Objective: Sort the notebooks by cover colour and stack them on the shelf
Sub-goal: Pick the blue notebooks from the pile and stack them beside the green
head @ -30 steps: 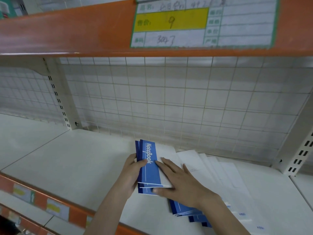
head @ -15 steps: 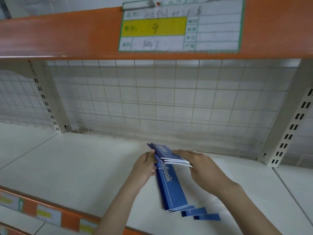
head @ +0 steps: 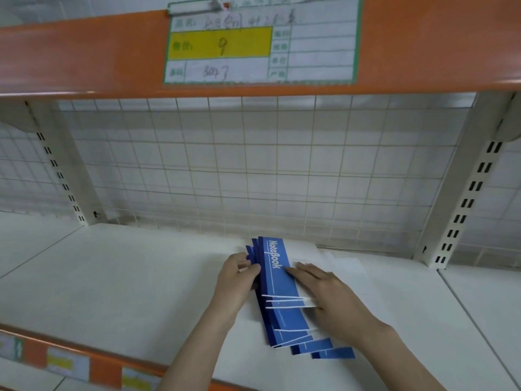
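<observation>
From the head camera, the only view I have, I look down onto a white shelf (head: 118, 277) with a wire grid back panel (head: 253, 170) behind it and an orange shelf edge (head: 84, 55) overhead carrying a handwritten price label (head: 260, 43). The blue notebooks (head: 279, 294) lie in a fanned, untidy pile on the shelf near its middle, a little in front of the grid, the top one showing the word "NoteBook" along its blue strip; their white parts blend into the shelf and I cannot count them. My left hand (head: 238, 280) grips the left edge of the pile, thumb on top and fingers curled round the side. My right hand (head: 328, 300) lies on the pile from the right with fingers fairly straight, pressing on the covers rather than closing round anything. As I judge it, the blue group is gathered in one spot but not yet squared: several lower corners stick out toward the shelf's front edge (head: 98, 362). What is left, as far as I can see, is aligning this pile into a neat stack; no notebooks of another colour are in view, so I cannot tell how much sorting remains.
</observation>
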